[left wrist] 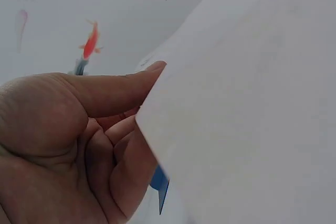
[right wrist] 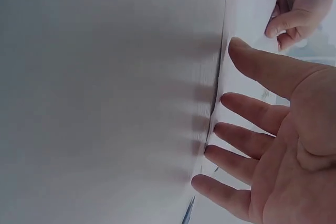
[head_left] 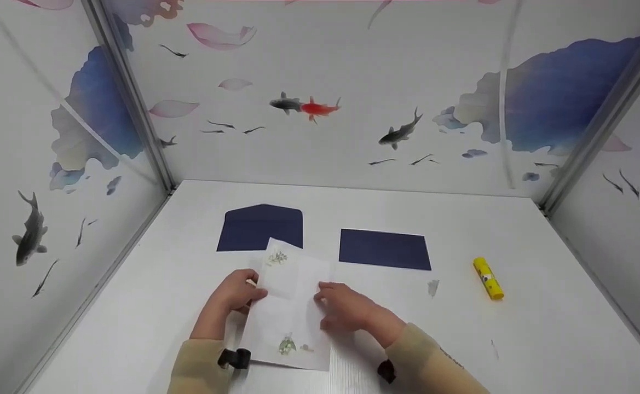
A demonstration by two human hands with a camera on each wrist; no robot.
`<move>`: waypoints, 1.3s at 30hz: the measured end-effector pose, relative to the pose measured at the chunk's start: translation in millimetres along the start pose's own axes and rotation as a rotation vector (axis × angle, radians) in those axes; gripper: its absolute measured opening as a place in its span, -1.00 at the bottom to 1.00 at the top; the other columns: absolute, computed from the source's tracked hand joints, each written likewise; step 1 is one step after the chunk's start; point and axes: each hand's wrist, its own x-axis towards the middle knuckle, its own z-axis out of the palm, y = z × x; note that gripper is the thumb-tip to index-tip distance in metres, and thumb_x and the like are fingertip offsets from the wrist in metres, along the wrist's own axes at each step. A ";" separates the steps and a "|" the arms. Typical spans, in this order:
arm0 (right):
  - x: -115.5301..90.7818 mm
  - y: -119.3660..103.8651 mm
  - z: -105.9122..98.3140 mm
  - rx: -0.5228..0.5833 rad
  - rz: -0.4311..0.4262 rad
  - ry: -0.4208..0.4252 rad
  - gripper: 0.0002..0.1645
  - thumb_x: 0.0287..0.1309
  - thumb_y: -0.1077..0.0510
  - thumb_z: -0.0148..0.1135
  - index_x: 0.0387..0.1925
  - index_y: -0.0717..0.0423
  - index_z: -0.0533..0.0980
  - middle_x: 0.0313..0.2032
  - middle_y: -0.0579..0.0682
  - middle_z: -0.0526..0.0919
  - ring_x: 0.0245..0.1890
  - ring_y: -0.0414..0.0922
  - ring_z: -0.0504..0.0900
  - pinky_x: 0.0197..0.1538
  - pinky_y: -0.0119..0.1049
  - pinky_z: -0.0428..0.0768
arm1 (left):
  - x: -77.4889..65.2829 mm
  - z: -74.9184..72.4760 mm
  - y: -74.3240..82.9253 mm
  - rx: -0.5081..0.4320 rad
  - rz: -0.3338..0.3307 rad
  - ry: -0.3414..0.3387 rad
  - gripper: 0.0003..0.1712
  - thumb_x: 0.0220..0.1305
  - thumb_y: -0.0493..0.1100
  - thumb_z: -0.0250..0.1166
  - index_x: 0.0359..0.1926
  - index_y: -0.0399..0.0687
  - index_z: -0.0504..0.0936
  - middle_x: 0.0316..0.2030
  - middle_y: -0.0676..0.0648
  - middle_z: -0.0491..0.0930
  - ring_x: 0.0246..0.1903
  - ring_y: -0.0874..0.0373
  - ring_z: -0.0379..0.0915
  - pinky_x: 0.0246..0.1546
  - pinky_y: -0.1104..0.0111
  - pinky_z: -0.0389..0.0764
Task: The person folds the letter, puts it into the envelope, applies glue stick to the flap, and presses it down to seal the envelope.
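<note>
A sheet of paper [head_left: 284,312] with small printed flowers is lying between the two hands at the near middle of the table [head_left: 451,317], its top overlapping the lower right corner of a dark blue envelope [head_left: 259,224] in the head view. The left hand [head_left: 237,290] is pinching the sheet's left edge between thumb and curled fingers, and that side appears to be tilting up off the table. The right hand [head_left: 347,306] is spreading its fingers straight along the opposite edge, gripping nothing; whether it is pressing down is not clear. A faint crease is showing in the sheet, so the step in hand is probably squaring up or folding the paper. The next move is likely calling for a steady left pinch while the right fingers are keeping the far edge in line, without bending the corners. A second dark blue piece [head_left: 382,250] is lying flat to the right of the envelope, well apart from the hands, and a yellow glue stick [head_left: 488,278] is resting untouched farther right.
</note>
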 end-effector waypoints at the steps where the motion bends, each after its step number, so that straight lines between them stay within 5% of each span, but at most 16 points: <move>1: -3.3 5.1 -2.2 0.041 -0.019 0.035 -0.42 0.19 0.17 0.45 0.24 0.18 0.54 0.44 0.19 0.43 0.48 0.18 0.37 0.51 0.11 0.35 | 0.4 2.4 1.6 -0.008 0.018 -0.002 -0.81 0.35 -0.28 0.33 -0.08 -0.23 0.55 -0.36 -0.16 0.68 -0.45 0.10 0.62 -0.43 0.23 0.74; 6: -17.7 25.0 -13.5 0.226 -0.048 0.312 -0.63 0.23 0.28 0.41 0.08 0.18 0.62 0.23 0.18 0.63 0.30 0.20 0.56 0.38 0.18 0.48 | 5.6 13.4 14.0 -0.064 0.065 0.002 -0.84 0.37 -0.28 0.33 -0.09 -0.18 0.53 -0.34 -0.14 0.72 -0.46 0.12 0.62 -0.44 0.23 0.74; 10: -26.1 35.9 -18.4 0.323 0.048 0.572 -0.67 0.24 0.27 0.41 0.02 0.16 0.56 0.01 0.13 0.69 0.04 0.09 0.68 0.10 0.09 0.66 | 8.3 23.5 25.3 -0.131 0.086 0.016 -0.86 0.38 -0.27 0.33 -0.13 -0.15 0.52 -0.33 -0.13 0.73 -0.47 0.13 0.60 -0.45 0.26 0.73; 12: -29.7 40.7 -20.6 0.404 0.128 0.625 -0.61 0.26 0.21 0.42 0.06 0.19 0.50 -0.02 0.15 0.66 -0.03 0.06 0.68 0.00 0.00 0.69 | 9.8 29.0 31.3 -0.164 0.102 0.023 -0.86 0.38 -0.26 0.33 -0.13 -0.16 0.54 -0.34 -0.12 0.74 -0.47 0.14 0.60 -0.46 0.28 0.72; 19: -39.3 55.2 -26.4 0.736 0.338 0.541 -0.52 0.37 0.09 0.31 0.20 0.28 0.54 -0.06 0.15 0.73 -0.18 -0.10 0.66 -0.25 -0.34 0.66 | 14.0 49.5 51.6 -0.266 0.168 -0.008 -0.83 0.38 -0.24 0.34 -0.08 -0.19 0.56 -0.37 -0.10 0.75 -0.50 0.18 0.57 -0.54 0.37 0.66; 25: -51.0 69.2 -34.7 0.863 0.328 0.557 -0.65 0.34 0.20 0.31 0.08 0.30 0.63 -0.30 0.03 0.76 -0.35 -0.18 0.60 -0.31 -0.42 0.58 | 16.6 62.7 62.2 -0.323 0.207 -0.037 -0.81 0.38 -0.22 0.34 -0.08 -0.20 0.54 -0.40 -0.06 0.74 -0.51 0.20 0.56 -0.56 0.40 0.64; 39: -67.6 101.6 -40.8 1.004 0.233 0.371 -0.46 0.47 0.13 0.17 0.35 0.32 0.43 0.01 0.09 0.75 -0.19 -0.18 0.73 -0.10 -0.37 0.72 | 24.6 74.9 53.7 -0.444 0.241 -0.120 -0.64 0.43 -0.21 0.29 0.19 -0.17 0.59 -0.24 -0.18 0.79 -0.49 0.20 0.69 -0.44 0.32 0.76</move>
